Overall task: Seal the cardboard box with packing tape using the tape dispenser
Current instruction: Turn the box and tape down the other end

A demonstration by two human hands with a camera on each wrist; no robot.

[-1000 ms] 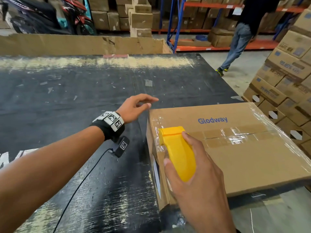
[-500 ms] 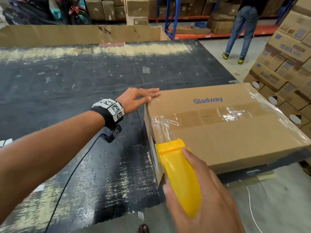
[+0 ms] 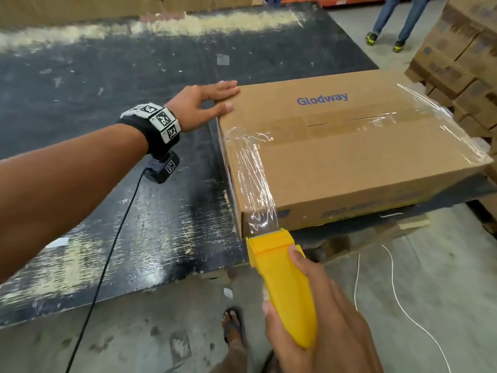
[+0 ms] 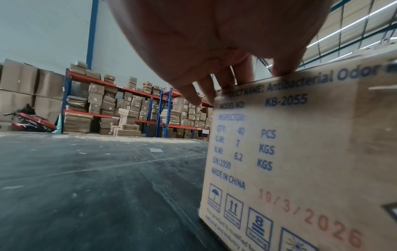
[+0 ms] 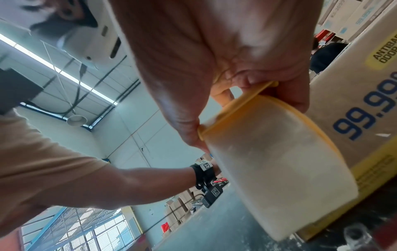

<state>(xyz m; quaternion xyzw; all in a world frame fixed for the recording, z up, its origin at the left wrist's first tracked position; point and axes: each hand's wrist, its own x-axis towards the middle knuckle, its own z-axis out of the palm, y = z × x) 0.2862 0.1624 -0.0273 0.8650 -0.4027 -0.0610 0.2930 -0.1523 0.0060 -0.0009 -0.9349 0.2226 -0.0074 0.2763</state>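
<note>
A brown cardboard box (image 3: 349,162) printed "Glodway" lies on the black table (image 3: 107,184), at its near right corner. Clear tape (image 3: 252,170) runs along the box's left edge and down over its near left corner. My right hand (image 3: 309,313) grips the yellow tape dispenser (image 3: 282,278), whose mouth sits at the box's lower near corner. The roll (image 5: 277,166) shows in the right wrist view beside the box's front face (image 5: 354,118). My left hand (image 3: 212,100) rests flat on the box's far left corner, fingers (image 4: 242,73) straight over the top edge of the box (image 4: 300,161).
Stacked cartons (image 3: 462,63) stand at the right. Another person's legs (image 3: 395,20) are at the far right on the concrete floor (image 3: 430,292). A white cord (image 3: 403,305) lies on that floor. My sandalled foot (image 3: 232,324) is below the table edge. Shelving with boxes (image 4: 128,110) fills the background.
My right hand has drawn the dispenser along the box's left edge toward me and down over the near corner, laying tape. My left hand went from hovering to resting on the far corner.
</note>
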